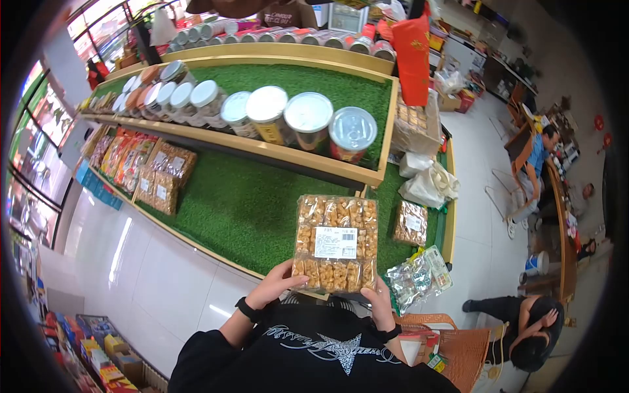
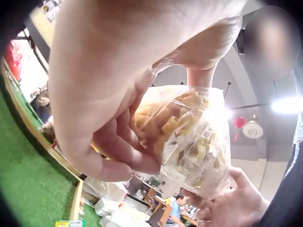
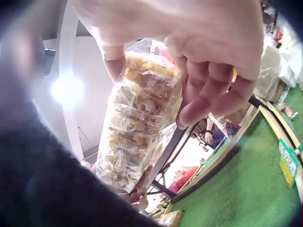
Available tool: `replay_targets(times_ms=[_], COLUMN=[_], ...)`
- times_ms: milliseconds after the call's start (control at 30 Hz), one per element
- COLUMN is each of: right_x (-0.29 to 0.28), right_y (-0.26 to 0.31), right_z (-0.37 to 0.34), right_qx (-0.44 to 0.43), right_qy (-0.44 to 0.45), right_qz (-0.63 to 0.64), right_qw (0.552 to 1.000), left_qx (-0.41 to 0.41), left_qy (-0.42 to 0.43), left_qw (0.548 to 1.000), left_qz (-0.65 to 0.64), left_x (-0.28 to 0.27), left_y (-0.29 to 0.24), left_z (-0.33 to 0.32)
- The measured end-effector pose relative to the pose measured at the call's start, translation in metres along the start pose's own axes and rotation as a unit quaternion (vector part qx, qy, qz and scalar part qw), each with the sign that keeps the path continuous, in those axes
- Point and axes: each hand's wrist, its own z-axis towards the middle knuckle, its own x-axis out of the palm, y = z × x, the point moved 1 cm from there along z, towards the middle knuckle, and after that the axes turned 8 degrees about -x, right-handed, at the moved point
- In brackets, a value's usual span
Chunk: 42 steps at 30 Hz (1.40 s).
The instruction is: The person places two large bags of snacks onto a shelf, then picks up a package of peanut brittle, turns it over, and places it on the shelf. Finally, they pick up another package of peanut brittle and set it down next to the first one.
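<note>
Both hands hold a clear plastic pack of golden snack pieces (image 1: 336, 272) up in front of the chest, its white barcode label facing the head camera. My left hand (image 1: 270, 288) grips the lower left corner, thumb on the front face; in the left wrist view its fingers (image 2: 118, 142) curl behind the pack. At the lower right corner my right hand (image 1: 380, 302) grips likewise, and the right wrist view shows its fingers (image 3: 208, 94) bent against the back. The wrapper (image 3: 137, 118) is crinkled along the lower edge.
A green-turf display stand (image 1: 229, 196) lies ahead, with lidded jars (image 1: 308, 112) on its raised shelf. Bagged snacks (image 1: 157, 190) sit at left; another pack (image 1: 411, 223) and a clear bag (image 1: 409, 281) lie at right. A wicker basket (image 1: 458, 350) stands by my right side. Two people sit at right.
</note>
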Motion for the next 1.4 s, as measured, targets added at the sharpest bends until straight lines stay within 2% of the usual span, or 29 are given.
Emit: replay_targets(times_ms=[100,167,233,300,367,433,733,800,900,1033,1067,1300,1400], right_x=[0.011,0.01,0.008,0.007,0.006,0.003,0.003,0.005,0.007,0.026,0.034,0.117,0.161], right_y=[0.002,0.002,0.006,0.01,0.006,0.009,0.012,0.014,0.008,0.007,0.008,-0.023,-0.041], right_z=[0.002,0.002,0.001,0.002,0.006,0.005,-0.003,-0.005,0.002,0.012,0.013,0.004,0.0], right_qx=[-0.039,-0.007,-0.004,0.058,0.057,0.005,0.025,0.078,0.078,0.055,0.066,0.047,0.019], right_qy=[0.055,0.127,0.161,0.193,0.227,0.262,0.283,0.267,0.286,0.317,0.324,0.36,0.394], right_qz=[0.021,0.006,0.008,-0.031,-0.064,-0.125,-0.164,-0.131,-0.119,-0.141,-0.146,-0.126,-0.163], right_qw=[0.998,0.992,0.987,0.979,0.97,0.957,0.945,0.952,0.948,0.936,0.932,0.923,0.904], left_qx=[0.022,0.049,0.047,0.035,0.07,0.072,0.054,0.046,0.058,0.047,0.065,0.085,0.101], left_qy=[-0.047,-0.085,-0.133,-0.175,-0.21,-0.235,-0.273,-0.289,-0.293,-0.317,-0.322,-0.369,-0.388], left_qw=[0.999,0.995,0.99,0.983,0.974,0.969,0.957,0.956,0.954,0.947,0.945,0.925,0.915], left_qz=[-0.009,0.003,-0.004,0.031,0.042,0.024,-0.081,-0.021,-0.01,0.005,-0.004,-0.02,-0.035], left_x=[-0.001,0.0,0.01,0.018,0.026,0.04,0.07,0.07,0.068,0.058,0.054,0.004,-0.027], left_y=[0.012,0.022,0.022,0.027,0.041,0.05,0.075,0.074,0.066,0.069,0.074,0.083,0.098], left_z=[-0.027,-0.045,-0.066,-0.086,-0.098,-0.108,-0.124,-0.127,-0.13,-0.14,-0.143,-0.2,-0.228])
